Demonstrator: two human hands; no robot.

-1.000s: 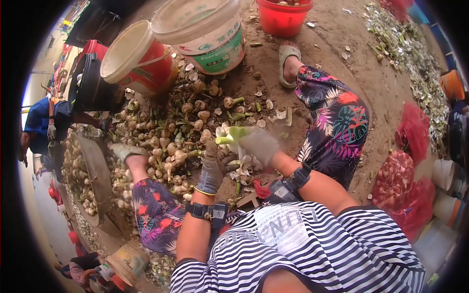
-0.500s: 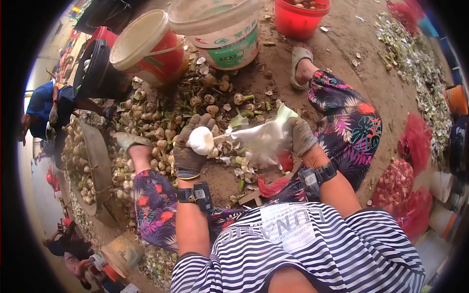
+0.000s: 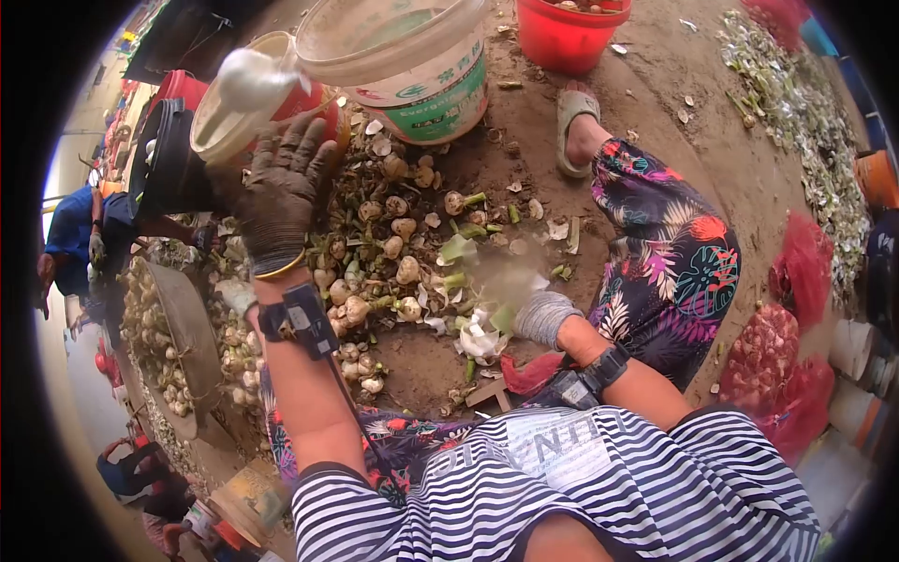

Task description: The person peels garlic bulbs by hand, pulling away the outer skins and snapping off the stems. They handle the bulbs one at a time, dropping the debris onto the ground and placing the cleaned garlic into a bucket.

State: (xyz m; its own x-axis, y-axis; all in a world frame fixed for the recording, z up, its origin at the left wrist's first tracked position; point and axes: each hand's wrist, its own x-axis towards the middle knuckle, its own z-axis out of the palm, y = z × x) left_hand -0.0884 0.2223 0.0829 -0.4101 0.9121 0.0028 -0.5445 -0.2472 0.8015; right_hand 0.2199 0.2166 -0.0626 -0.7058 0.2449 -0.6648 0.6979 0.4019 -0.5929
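My left hand (image 3: 281,187), in a dirty dark glove, reaches up and left with its fingers spread and nothing in them. Just beyond the fingertips a white garlic bulb (image 3: 253,80), smeared by motion, is in the air over the mouth of a cream and red bucket (image 3: 208,131). In a grey glove, my right hand (image 3: 548,318) is low over the ground at centre right, its fingers partly hidden and blurred. Beside it are white and green garlic peelings (image 3: 482,339). Unpeeled garlic bulbs (image 3: 405,272) with stems lie heaped between my hands.
A large white and green bucket (image 3: 403,84) and a red bucket (image 3: 573,37) stand ahead. Left are a black bucket (image 3: 169,155), a basin edge (image 3: 183,328) and a person (image 3: 80,229). Red net bags (image 3: 763,361) and a husk heap (image 3: 796,122) lie right.
My left hand has swung up and left, letting go of the white bulb, which is now above the bucket. My right hand has moved down and slightly left, and the long white peel has left it.
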